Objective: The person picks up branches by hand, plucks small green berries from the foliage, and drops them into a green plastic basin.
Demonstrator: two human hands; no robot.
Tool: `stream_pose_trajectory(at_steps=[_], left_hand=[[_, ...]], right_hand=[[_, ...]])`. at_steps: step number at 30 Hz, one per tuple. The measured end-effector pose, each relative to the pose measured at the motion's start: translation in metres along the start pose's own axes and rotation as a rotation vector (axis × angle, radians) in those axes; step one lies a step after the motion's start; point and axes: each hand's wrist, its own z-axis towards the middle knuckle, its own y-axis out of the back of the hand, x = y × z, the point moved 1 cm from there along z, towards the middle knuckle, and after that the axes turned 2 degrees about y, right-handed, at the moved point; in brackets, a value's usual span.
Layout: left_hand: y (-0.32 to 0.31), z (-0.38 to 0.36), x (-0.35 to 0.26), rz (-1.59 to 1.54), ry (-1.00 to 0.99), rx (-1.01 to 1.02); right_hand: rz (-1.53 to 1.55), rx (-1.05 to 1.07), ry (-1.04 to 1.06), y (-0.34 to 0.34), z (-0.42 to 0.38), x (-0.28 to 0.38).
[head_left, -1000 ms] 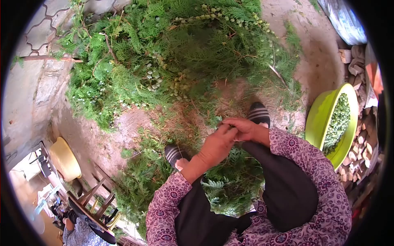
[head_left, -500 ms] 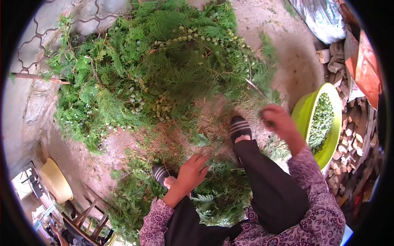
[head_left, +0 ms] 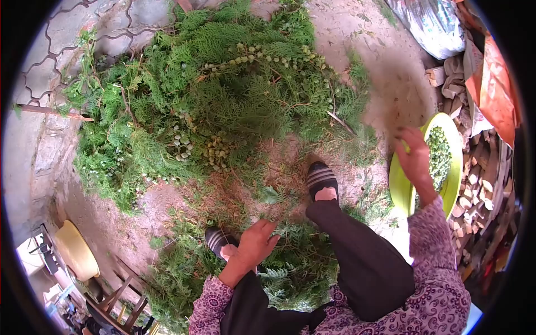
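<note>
Green cones (head_left: 439,153), small and knobbly, lie in the smooth tub (head_left: 398,187) at right; the right hand (head_left: 414,157) curls over its rim, grip unclear; the left hand (head_left: 255,243), thumb spread, hangs above feathery branches (head_left: 304,251).

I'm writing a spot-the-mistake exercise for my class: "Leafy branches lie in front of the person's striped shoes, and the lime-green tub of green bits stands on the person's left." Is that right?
Not quite. The lime-green tub of green bits stands on the person's right, as the head view shows. Leafy branches do lie in front of the striped shoes.
</note>
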Motion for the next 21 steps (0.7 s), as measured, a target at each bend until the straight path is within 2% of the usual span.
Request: stream_pose_trajectory(at_steps=[1,4,6,10,11,12,16,18,19,21], left_hand=[[-0.001,0.000,0.001,0.005,-0.016,-0.026],[-0.003,0.003,0.002,0.017,-0.027,-0.047],[-0.002,0.004,0.002,0.024,-0.017,-0.040],[0.002,0.004,0.000,0.052,0.001,0.031],[0.002,0.004,0.001,0.064,-0.005,0.043],[0.003,0.004,0.001,0.068,-0.007,0.040],[0.012,-0.003,-0.011,0.164,-0.029,0.034],[0.029,-0.005,-0.027,0.201,-0.055,-0.006],[0.042,-0.008,-0.037,0.229,-0.038,-0.012],[0.068,-0.021,-0.062,0.290,-0.029,-0.039]], right_hand=[[0.029,-0.020,0.092,-0.018,0.013,0.016],[0.143,0.119,0.306,-0.082,0.049,0.058],[0.098,0.145,0.383,-0.124,0.066,0.075],[-0.011,0.175,0.370,-0.177,0.074,0.085],[0.021,0.242,0.295,-0.185,0.074,0.082],[0.053,0.307,0.221,-0.186,0.075,0.083],[0.090,0.357,0.194,-0.148,0.069,0.079],[0.581,0.424,-0.053,-0.115,0.063,0.085],[0.589,0.398,-0.034,-0.100,0.061,0.088],[0.836,0.400,-0.108,-0.072,0.057,0.095]])
